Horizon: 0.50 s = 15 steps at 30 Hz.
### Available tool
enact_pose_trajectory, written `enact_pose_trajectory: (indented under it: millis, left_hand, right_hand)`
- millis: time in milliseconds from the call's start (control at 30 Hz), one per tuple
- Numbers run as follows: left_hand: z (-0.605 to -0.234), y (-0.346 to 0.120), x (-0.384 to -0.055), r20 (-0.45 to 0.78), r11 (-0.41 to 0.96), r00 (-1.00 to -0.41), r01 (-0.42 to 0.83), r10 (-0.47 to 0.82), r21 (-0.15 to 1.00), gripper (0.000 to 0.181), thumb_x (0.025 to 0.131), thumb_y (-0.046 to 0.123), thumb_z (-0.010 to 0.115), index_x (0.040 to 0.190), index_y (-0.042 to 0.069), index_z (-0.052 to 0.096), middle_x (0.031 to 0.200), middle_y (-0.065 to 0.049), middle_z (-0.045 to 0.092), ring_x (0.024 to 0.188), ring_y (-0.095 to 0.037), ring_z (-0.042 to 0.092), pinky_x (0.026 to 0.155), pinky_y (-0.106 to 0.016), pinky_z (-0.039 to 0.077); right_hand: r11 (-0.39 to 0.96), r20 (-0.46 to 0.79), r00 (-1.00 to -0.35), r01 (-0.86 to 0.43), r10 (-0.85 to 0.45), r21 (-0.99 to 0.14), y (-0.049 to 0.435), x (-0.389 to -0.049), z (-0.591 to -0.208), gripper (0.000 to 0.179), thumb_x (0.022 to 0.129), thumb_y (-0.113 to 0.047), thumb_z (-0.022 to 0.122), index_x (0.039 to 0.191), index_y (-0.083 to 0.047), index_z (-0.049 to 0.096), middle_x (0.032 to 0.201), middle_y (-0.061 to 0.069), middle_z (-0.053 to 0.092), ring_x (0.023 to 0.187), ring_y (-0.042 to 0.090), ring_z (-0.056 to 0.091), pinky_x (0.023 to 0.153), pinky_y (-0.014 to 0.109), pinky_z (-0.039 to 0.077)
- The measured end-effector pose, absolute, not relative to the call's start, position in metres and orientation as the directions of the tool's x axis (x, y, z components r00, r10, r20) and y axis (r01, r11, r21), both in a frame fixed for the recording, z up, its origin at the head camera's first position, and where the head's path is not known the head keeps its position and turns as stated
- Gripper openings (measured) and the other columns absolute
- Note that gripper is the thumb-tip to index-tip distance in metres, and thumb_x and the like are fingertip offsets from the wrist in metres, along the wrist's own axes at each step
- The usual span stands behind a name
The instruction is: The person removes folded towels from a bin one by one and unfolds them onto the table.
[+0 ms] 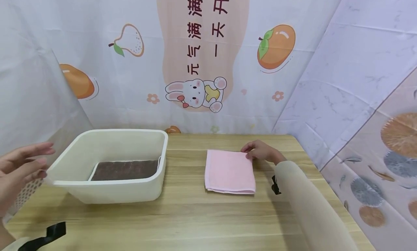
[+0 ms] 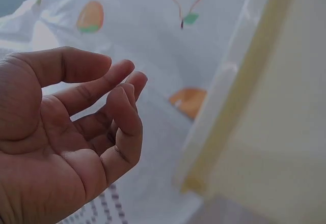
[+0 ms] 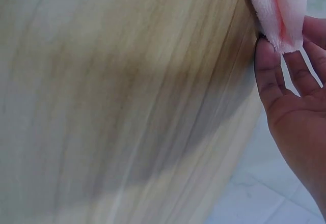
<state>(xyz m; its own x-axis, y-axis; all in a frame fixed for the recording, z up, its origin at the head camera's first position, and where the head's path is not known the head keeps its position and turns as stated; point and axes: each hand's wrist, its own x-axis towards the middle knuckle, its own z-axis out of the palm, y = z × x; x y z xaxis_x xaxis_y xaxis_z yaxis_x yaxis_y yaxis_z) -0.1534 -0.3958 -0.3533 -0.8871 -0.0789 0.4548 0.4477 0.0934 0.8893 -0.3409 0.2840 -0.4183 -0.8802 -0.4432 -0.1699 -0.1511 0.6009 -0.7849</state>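
Note:
A folded pink towel (image 1: 230, 172) lies flat on the wooden table, right of centre. At its far right corner, my right hand (image 1: 259, 150) has thumb and fingers around the edge. The right wrist view shows the towel's folded layers (image 3: 279, 18) between the thumb and the fingers of that hand (image 3: 300, 102). My left hand (image 1: 22, 164) is in the air beside the left rim of a white plastic basin (image 1: 114, 191). Its fingers bend loosely with nothing between them, as the left wrist view of the hand (image 2: 71, 132) also shows.
Inside the basin lies a flat dark brown thing (image 1: 125, 170) with a white edge. The wooden table (image 1: 195, 222) runs back to a printed curtain (image 1: 130, 81). More fabric hangs at the left and right sides.

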Motion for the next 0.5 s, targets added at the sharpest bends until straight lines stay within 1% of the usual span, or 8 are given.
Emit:
enact_pose_trajectory:
  millis: [33, 67, 133, 200, 267, 300, 367, 500]
  left_hand:
    - [-0.348, -0.387, -0.153, 0.459, 0.118, -0.886, 0.45, -0.07, 0.885, 0.042, 0.099, -0.014, 0.053, 0.136, 0.004, 0.063, 0.117, 0.007, 0.071, 0.079, -0.007, 0.062, 0.062, -0.016, 0.049]
    - [-0.342, -0.377, -0.152, 0.455, 0.173, -0.888, 0.438, -0.07, 0.882, 0.042, 0.099, -0.012, 0.054, 0.137, 0.004, 0.063, 0.117, 0.009, 0.071, 0.08, -0.006, 0.063, 0.058, -0.015, 0.048]
    - [-0.33, -0.359, -0.15, 0.454, 0.189, -0.89, 0.439, -0.043, 0.878, 0.04, 0.099, -0.011, 0.056, 0.137, 0.0, 0.061, 0.117, 0.006, 0.07, 0.084, -0.007, 0.065, 0.062, -0.015, 0.051]
    - [-0.318, -0.343, -0.15, 0.449, 0.153, -0.894, 0.446, 0.021, 0.882, 0.039, 0.099, -0.011, 0.055, 0.137, -0.004, 0.059, 0.12, 0.002, 0.069, 0.088, -0.009, 0.065, 0.066, -0.016, 0.053]
    - [-0.307, -0.328, -0.151, 0.431, 0.136, -0.899, 0.437, 0.077, 0.889, 0.039, 0.101, -0.009, 0.054, 0.139, -0.004, 0.058, 0.122, -0.001, 0.068, 0.092, -0.01, 0.064, 0.069, -0.017, 0.054]
    - [-0.303, -0.321, -0.154, 0.426, 0.099, -0.898, 0.436, 0.107, 0.895, 0.039, 0.101, -0.01, 0.053, 0.139, -0.005, 0.057, 0.123, -0.004, 0.067, 0.095, -0.012, 0.064, 0.076, -0.019, 0.055]
    - [-0.296, -0.307, -0.159, 0.405, 0.145, -0.903, 0.424, 0.143, 0.894, 0.039, 0.102, -0.007, 0.053, 0.141, -0.001, 0.057, 0.125, -0.003, 0.065, 0.097, -0.012, 0.062, 0.077, -0.02, 0.055]
    - [-0.287, -0.277, -0.173, 0.382, 0.237, -0.906, 0.418, 0.183, 0.877, 0.039, 0.103, 0.0, 0.055, 0.141, 0.008, 0.059, 0.124, -0.001, 0.063, 0.096, -0.012, 0.061, 0.077, -0.021, 0.056]
  right_hand:
    - [0.601, -0.171, -0.884, -0.143, -0.435, -0.786, 0.284, -0.34, -0.418, 0.032, 0.09, 0.001, 0.067, 0.121, 0.009, 0.067, 0.114, 0.018, 0.069, 0.088, 0.016, 0.059, 0.077, 0.03, 0.052]
    - [0.6, -0.174, -0.887, -0.135, -0.429, -0.788, 0.285, -0.34, -0.418, 0.032, 0.09, 0.001, 0.068, 0.121, 0.008, 0.067, 0.115, 0.018, 0.068, 0.088, 0.016, 0.059, 0.078, 0.03, 0.052]
    - [0.602, -0.178, -0.891, -0.126, -0.419, -0.788, 0.285, -0.34, -0.418, 0.031, 0.091, 0.0, 0.069, 0.122, 0.009, 0.067, 0.116, 0.019, 0.068, 0.089, 0.016, 0.059, 0.08, 0.031, 0.052]
    - [0.602, -0.18, -0.893, -0.119, -0.412, -0.79, 0.286, -0.339, -0.419, 0.031, 0.092, -0.001, 0.069, 0.122, 0.009, 0.067, 0.116, 0.02, 0.068, 0.091, 0.018, 0.059, 0.081, 0.032, 0.052]
    - [0.602, -0.182, -0.896, -0.112, -0.406, -0.791, 0.286, -0.338, -0.419, 0.03, 0.093, -0.001, 0.069, 0.121, 0.009, 0.067, 0.115, 0.02, 0.068, 0.092, 0.019, 0.06, 0.082, 0.034, 0.053]
    - [0.604, -0.184, -0.897, -0.108, -0.401, -0.79, 0.285, -0.337, -0.419, 0.03, 0.093, -0.001, 0.069, 0.121, 0.009, 0.067, 0.114, 0.019, 0.068, 0.092, 0.019, 0.06, 0.083, 0.034, 0.053]
    - [0.609, -0.19, -0.9, -0.1, -0.393, -0.787, 0.285, -0.336, -0.419, 0.029, 0.093, -0.001, 0.069, 0.121, 0.008, 0.068, 0.114, 0.018, 0.069, 0.093, 0.019, 0.06, 0.083, 0.034, 0.053]
    - [0.625, -0.202, -0.905, -0.086, -0.375, -0.776, 0.285, -0.336, -0.42, 0.028, 0.093, 0.0, 0.069, 0.12, 0.007, 0.068, 0.112, 0.016, 0.069, 0.09, 0.017, 0.06, 0.082, 0.032, 0.053]
